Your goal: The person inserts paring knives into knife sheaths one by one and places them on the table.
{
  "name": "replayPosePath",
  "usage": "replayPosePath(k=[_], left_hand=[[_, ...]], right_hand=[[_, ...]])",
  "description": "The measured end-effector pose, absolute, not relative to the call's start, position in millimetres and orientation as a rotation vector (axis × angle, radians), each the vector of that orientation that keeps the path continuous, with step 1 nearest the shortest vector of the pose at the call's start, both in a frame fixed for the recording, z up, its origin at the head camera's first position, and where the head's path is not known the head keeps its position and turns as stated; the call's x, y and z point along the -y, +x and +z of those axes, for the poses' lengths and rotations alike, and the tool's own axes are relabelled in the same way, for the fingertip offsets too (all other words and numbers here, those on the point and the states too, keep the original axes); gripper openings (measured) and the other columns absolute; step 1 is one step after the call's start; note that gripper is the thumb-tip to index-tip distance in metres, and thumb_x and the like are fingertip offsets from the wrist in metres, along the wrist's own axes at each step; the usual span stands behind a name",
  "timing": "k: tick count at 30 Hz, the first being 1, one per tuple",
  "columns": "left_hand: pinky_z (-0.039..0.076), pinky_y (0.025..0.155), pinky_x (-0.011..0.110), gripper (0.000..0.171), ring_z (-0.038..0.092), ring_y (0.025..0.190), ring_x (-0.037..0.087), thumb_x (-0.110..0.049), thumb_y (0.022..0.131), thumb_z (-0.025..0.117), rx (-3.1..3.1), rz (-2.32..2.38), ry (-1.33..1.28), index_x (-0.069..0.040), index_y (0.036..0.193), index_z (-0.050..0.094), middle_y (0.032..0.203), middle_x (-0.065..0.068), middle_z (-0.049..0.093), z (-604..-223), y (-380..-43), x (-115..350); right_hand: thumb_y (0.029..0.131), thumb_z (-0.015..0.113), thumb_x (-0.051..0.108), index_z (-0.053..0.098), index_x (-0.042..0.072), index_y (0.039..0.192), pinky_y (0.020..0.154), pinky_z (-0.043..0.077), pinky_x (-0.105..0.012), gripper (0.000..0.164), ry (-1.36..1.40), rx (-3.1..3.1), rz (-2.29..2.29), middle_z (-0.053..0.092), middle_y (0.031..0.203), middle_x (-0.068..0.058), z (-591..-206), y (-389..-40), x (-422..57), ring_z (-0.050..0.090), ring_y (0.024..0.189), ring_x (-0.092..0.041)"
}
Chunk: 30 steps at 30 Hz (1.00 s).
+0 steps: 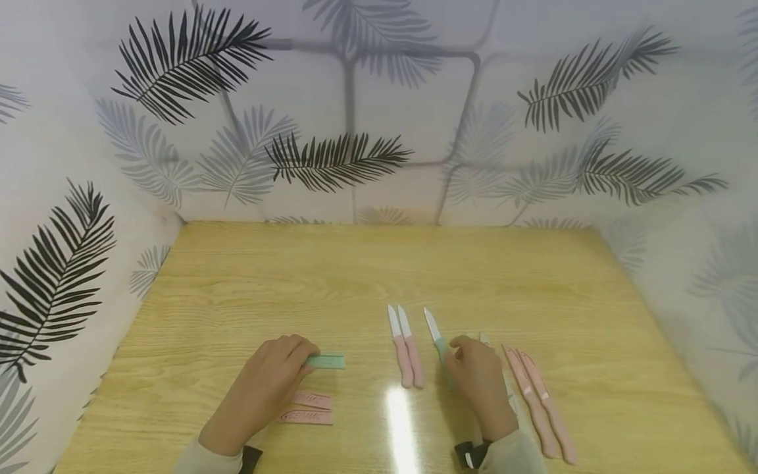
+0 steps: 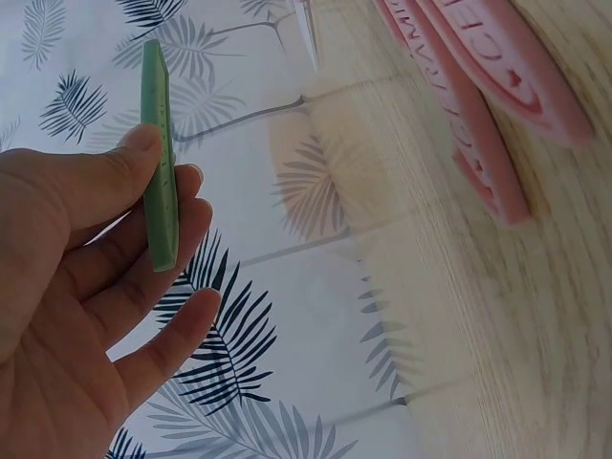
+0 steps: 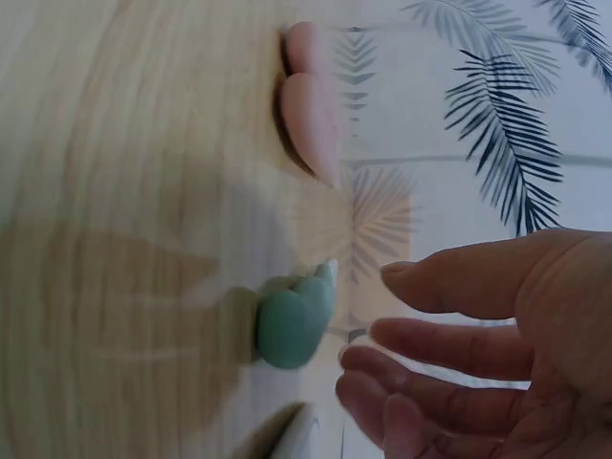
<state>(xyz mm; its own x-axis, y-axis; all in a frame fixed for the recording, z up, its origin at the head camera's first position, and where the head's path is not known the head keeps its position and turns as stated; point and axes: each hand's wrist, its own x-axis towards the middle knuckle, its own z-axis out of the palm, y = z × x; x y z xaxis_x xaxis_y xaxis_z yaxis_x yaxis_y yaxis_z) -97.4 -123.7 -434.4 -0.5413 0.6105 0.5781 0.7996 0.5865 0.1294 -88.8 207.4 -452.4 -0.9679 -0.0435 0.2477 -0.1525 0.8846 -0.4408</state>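
Observation:
My left hand (image 1: 275,368) pinches a green knife sheath (image 2: 161,191) between thumb and fingers, held above the table. Below it lie two pink sheaths (image 1: 306,417) with raised lettering. My right hand (image 1: 474,378) hovers over a green-handled knife (image 1: 440,342) with a white blade; its thumb and fingers are spread apart around nothing. In the right wrist view the rounded end of the green handle (image 3: 292,330) shows just beyond the fingertips. Two pink-handled knives (image 1: 404,359) lie bare, side by side, between the hands.
Right of my right hand lie two pink knives (image 1: 541,408) with pink covers over their blades. A pale green knife (image 1: 512,397) beside them is partly hidden by that hand. The wooden table (image 1: 266,276) meets a leaf-patterned backdrop (image 1: 403,112) behind and at both sides.

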Motion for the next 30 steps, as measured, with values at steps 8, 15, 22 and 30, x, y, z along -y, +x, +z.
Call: replayPosePath(k=[8,15,22,30], left_hand=[[0.052,0.07,0.033,0.025,0.058,0.08,0.015,-0.008,0.076,0.07,2.373,-0.545,-1.109,-0.003,0.098,0.059,0.095,0.004,0.06,-437,-95,123],[0.052,0.068,0.034,0.022,0.057,0.079,0.015,-0.01,0.079,0.067,2.357,-0.539,-1.113,-0.003,0.099,0.059,0.094,0.004,0.059,-435,-96,126],[0.051,0.069,0.035,0.025,0.056,0.08,0.014,-0.008,0.077,0.07,2.365,-0.541,-1.115,-0.003,0.099,0.059,0.095,0.003,0.059,-434,-96,126],[0.051,0.071,0.034,0.027,0.056,0.082,0.015,-0.008,0.076,0.072,2.409,-0.529,-1.101,-0.003,0.099,0.06,0.096,0.003,0.059,-432,-97,126]], right_hand=[[0.082,0.065,0.01,0.062,-0.009,0.097,0.055,0.053,-0.031,0.024,0.0,2.909,0.724,0.062,0.08,-0.017,-456,-99,-199,0.06,0.067,-0.025],[0.082,0.064,0.011,0.062,-0.009,0.092,0.058,0.053,-0.033,0.023,-0.075,2.966,0.738,0.061,0.08,-0.015,-461,-105,-193,0.057,0.068,-0.023],[0.08,0.068,0.023,0.057,0.002,0.074,0.045,0.041,-0.026,0.025,-0.135,2.987,0.812,0.048,0.062,-0.002,-465,-109,-191,0.044,0.053,-0.015],[0.081,0.067,0.013,0.059,-0.004,0.078,0.049,0.048,-0.027,0.018,-0.108,3.034,0.739,0.053,0.066,-0.005,-464,-110,-193,0.051,0.056,-0.016]])
